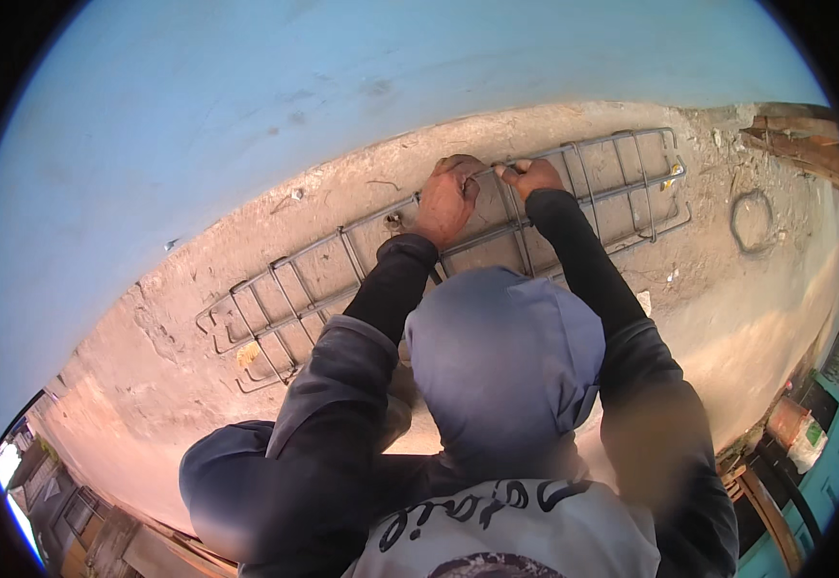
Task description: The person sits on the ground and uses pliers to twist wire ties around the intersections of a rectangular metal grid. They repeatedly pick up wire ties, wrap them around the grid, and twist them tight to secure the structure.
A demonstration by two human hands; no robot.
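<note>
Steel cage (362, 265) lies flat; left hand (446, 197) clamps its top bar, right hand (532, 175) (just beside) pinches thin wire (497, 170). Twist snugly, keeping bars crossed.

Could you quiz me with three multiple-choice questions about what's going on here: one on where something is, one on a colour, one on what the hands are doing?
1. Where does the coil of wire lie?
A. On the ground to the right of the steel bar cage
B. Hung on the wall
C. Inside the cage

2. What colour is the wall behind the cage?
A. Red
B. Light blue
C. Green

3. How are the left hand and right hand placed?
A. Both in pockets
B. Both on the cage's top bar, close together
C. One holding a hammer

Answers: 1 A, the coil rests on bare ground past the cage's end. 2 B, the wall is pale blue. 3 B, both hands grip the cage.
</note>
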